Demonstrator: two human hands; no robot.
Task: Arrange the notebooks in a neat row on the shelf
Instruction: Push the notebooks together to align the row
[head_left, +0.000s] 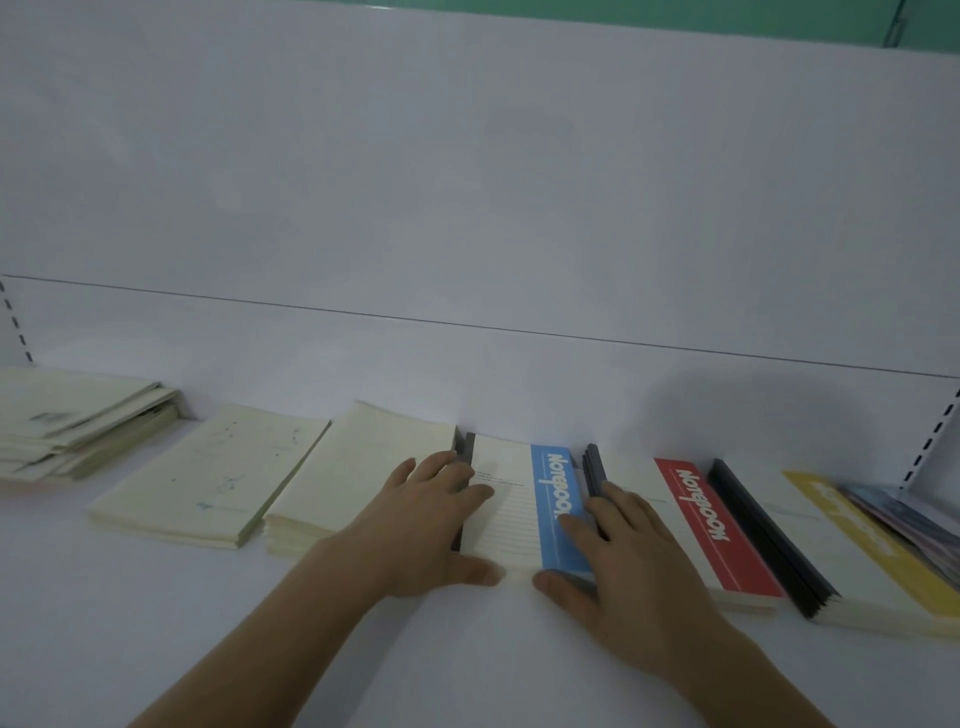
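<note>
- On the white shelf (467, 649), against the back panel, notebooks lie flat in a line running left to right; I judge the row partly made.
- My left hand (415, 525) rests with fingers nearly straight on the left edge of the blue-striped notebook stack (519, 514), thumb at its near edge. No curl, no pinch.
- My right hand (623, 561) lies flat with fingers extended over the right edge of that stack, thumb at the near corner. Both hands press and square it; neither grips.
- Done, as it appears: the red-striped stack (711, 540) and the yellow-striped stack (857, 561) sit just beside one another to the right, roughly parallel.
- Further right, a pile with dark printed covers (914, 525) is cut by the frame; its state I cannot tell.
- Left to do: two cream stacks (218, 478) (358, 473) lie skewed.
- At far left, a loose cream pile (78, 415) is fanned and uneven.
</note>
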